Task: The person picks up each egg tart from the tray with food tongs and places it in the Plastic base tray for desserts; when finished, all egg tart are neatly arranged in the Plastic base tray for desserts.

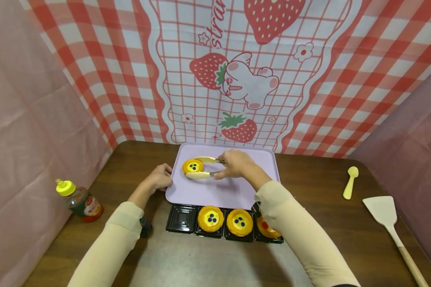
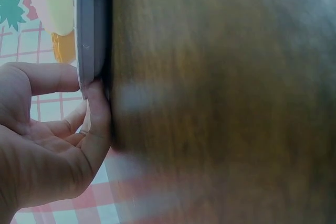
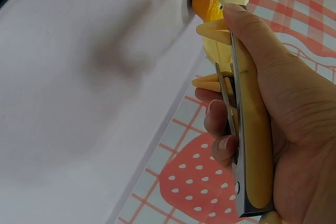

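My left hand (image 1: 161,177) pinches the left rim of the lilac tray (image 1: 197,194), thumb on one side of the rim and fingers on the other, as the left wrist view shows. My right hand (image 1: 235,164) grips a pair of tongs (image 3: 254,129) with cream scalloped tips. Between those tips is a round yellow tart (image 1: 192,165) with dark berries, near the tray's left side. One tip lies on its far side, the other along its near side. A sliver of yellow shows behind my right wrist on the tray.
In front of the tray, a black sectioned container (image 1: 181,218) holds two blueberry tarts (image 1: 210,219) and one with red topping (image 1: 267,229), partly behind my right sleeve. A yellow-capped bottle (image 1: 80,203) stands left. Rightward lie a small yellow spoon (image 1: 350,183) and a white spatula (image 1: 382,211).
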A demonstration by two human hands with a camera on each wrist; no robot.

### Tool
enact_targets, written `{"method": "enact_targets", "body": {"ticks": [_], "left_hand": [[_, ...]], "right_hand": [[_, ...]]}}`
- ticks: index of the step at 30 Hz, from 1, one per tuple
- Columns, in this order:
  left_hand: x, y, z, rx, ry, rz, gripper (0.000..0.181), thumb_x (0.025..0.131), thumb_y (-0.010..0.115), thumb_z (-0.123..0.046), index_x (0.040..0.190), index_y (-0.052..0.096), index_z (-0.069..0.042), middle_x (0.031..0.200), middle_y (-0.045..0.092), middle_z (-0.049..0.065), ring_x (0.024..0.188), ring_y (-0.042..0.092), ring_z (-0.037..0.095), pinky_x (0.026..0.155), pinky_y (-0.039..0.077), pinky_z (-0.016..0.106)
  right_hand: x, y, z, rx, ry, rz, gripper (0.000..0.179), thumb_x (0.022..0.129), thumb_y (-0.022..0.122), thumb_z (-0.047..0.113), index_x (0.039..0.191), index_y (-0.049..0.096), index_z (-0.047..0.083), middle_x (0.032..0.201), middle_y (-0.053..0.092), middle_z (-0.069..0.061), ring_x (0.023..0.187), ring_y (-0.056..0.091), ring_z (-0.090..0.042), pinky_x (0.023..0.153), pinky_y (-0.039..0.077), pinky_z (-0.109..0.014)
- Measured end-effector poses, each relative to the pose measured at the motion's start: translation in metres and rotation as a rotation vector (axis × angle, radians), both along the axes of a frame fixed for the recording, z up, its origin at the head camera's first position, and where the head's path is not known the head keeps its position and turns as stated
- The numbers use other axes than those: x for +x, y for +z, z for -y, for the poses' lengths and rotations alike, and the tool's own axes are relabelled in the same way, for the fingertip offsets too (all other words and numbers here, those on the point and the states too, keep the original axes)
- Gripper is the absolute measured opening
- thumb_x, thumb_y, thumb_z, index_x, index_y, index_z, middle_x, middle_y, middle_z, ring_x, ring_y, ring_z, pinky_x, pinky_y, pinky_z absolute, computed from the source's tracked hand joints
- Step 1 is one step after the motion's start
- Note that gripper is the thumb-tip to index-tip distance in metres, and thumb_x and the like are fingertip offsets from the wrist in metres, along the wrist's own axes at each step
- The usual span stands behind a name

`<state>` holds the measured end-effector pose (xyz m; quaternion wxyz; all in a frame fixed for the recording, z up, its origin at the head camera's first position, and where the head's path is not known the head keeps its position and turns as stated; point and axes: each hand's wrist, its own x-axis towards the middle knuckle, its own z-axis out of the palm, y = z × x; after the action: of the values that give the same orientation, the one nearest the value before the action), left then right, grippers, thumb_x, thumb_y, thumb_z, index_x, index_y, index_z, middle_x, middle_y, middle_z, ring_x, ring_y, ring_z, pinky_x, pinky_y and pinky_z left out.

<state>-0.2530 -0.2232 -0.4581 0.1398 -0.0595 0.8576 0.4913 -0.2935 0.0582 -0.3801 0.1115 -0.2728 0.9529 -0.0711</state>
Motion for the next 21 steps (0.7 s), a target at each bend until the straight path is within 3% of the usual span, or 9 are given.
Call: {"method": "enact_targets", "body": {"ticks": [7, 14, 21], "left_hand": [[0.000, -0.001, 0.000, -0.004, 0.000, 0.006, 0.047, 0.071, 0.055, 0.010, 0.118, 0.044, 0.009, 0.096, 0.052, 0.019, 0.077, 0.056, 0.025, 0.059, 0.058, 0.039], [0.001, 0.001, 0.000, -0.014, 0.004, 0.013, 0.046, 0.073, 0.056, 0.010, 0.118, 0.045, 0.008, 0.097, 0.052, 0.019, 0.078, 0.056, 0.026, 0.060, 0.058, 0.039], [0.001, 0.001, -0.001, -0.020, 0.005, 0.019, 0.046, 0.074, 0.057, 0.009, 0.118, 0.045, 0.007, 0.099, 0.052, 0.019, 0.079, 0.056, 0.027, 0.060, 0.058, 0.039]], "right_hand": [[0.004, 0.003, -0.006, 0.008, 0.020, -0.012, 0.075, 0.075, 0.079, 0.056, 0.133, 0.063, 0.011, 0.075, 0.057, 0.001, 0.070, 0.048, -0.016, 0.061, 0.041, -0.030], [0.012, 0.008, -0.014, -0.009, 0.069, -0.045, 0.073, 0.076, 0.080, 0.054, 0.132, 0.064, 0.010, 0.095, 0.070, -0.002, 0.078, 0.058, -0.016, 0.069, 0.050, -0.033], [0.025, 0.019, -0.019, -0.023, 0.115, -0.098, 0.073, 0.075, 0.078, 0.058, 0.131, 0.065, 0.012, 0.107, 0.072, -0.004, 0.089, 0.065, -0.017, 0.078, 0.055, -0.037]]}}
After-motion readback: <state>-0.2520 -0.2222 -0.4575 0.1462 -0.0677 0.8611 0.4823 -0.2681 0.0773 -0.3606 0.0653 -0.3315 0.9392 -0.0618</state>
